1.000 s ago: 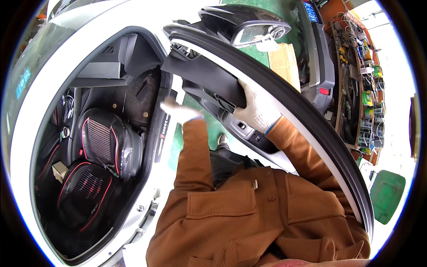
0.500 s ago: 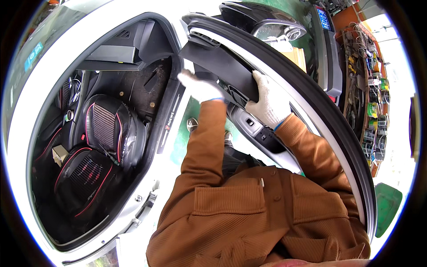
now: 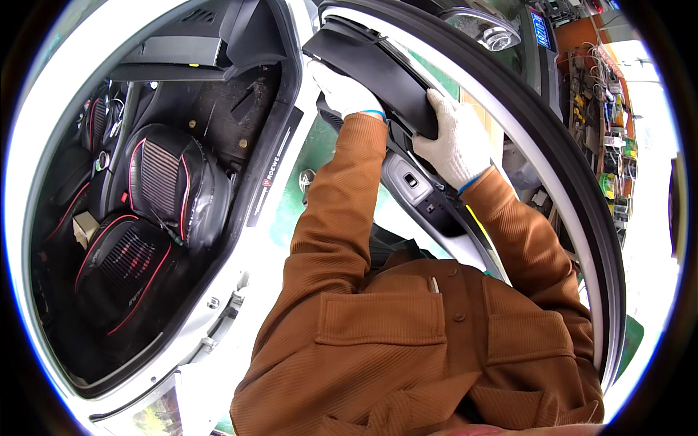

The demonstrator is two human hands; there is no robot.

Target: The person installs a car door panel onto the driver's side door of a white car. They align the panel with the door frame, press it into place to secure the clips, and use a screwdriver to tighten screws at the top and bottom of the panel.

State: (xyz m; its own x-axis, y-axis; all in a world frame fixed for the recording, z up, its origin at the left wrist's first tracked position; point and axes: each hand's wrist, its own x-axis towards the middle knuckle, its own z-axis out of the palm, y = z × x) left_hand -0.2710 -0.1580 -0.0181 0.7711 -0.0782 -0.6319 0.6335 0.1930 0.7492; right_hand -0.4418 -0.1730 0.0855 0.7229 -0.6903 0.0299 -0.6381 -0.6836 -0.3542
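Note:
Both my hands wear white knitted gloves and hold the black-and-grey door trim panel (image 3: 374,69) of an open car door. My left hand (image 3: 345,91) is closed around the panel's far end, its fingertips partly hidden along the edge. My right hand (image 3: 454,142) grips the near end of the black upper section, thumb on the inner side and fingers over the top. Below it, the grey armrest (image 3: 412,179) with a window switch continues toward me. The trim stands a little apart from the white door frame (image 3: 534,131), and a yellow strip shows at its edge.
On the left is the white car's open doorway, with a black seat (image 3: 163,178) with red piping and a door sill (image 3: 273,171). Another vehicle's headlamp (image 3: 498,36) is beyond the door. Cluttered shelves (image 3: 582,123) stand at the right, and a green bin (image 3: 631,349) at lower right.
The trim panel has shifted away from the door frame at its near side, baring the yellow strip. My left hand has gone from loosely spread to holding the panel's far end. The view has shifted.

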